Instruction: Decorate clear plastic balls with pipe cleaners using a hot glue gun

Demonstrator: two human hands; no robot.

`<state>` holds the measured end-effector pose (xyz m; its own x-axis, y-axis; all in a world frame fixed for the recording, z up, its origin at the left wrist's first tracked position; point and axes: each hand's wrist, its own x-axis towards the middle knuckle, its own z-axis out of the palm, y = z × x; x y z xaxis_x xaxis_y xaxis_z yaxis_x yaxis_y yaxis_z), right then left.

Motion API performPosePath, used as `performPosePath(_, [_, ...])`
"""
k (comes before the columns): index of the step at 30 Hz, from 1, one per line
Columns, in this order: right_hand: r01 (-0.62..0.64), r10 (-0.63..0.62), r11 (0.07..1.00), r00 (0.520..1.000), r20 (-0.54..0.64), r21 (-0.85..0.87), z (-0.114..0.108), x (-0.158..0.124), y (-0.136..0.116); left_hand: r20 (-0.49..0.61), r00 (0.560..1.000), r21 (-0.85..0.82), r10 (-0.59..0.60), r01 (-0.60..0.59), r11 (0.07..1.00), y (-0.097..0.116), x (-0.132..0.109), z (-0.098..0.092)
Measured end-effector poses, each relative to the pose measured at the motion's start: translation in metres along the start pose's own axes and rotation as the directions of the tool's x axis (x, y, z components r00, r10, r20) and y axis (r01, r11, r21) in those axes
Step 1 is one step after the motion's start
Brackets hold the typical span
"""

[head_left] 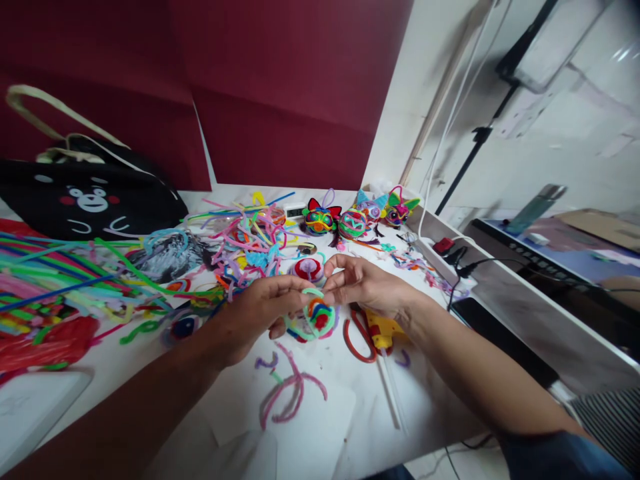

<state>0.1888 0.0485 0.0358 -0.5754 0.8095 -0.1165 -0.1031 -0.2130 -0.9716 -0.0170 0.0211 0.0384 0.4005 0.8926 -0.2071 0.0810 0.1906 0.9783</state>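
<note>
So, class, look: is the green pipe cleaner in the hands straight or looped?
Looped: the green pipe cleaner curves round the multicoloured coil, pinched by the left hand and right hand.

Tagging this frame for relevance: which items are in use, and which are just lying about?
In use: left hand, right hand, pipe-cleaner ball, green loop.
Lying about: finished balls, pipe-cleaner pile, black bag, glue gun, pink twist.

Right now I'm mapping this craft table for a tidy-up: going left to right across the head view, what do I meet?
red plastic bag → curled green pipe cleaner → left hand → pipe-cleaner ball, pinched by both hands → right hand → white power strip → dark keyboard
</note>
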Motion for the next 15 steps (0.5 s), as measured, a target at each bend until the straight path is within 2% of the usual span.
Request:
performPosePath(9, [-0.073, 0.071, 0.997, 0.997, 0.042, 0.038, -0.0057, 0.0002, -0.0009, 0.077, 0.997, 0.009, -0.027, 0.026, 1.0, -0.0013, 0.0008, -0.0033])
performPosePath(15, [-0.081, 0.079, 0.996, 0.995, 0.06, 0.03, -0.0042, 0.0012, -0.0014, 0.09, 0.995, 0.005, -0.048, 0.047, 0.999, -0.0023, 0.0016, -0.002])
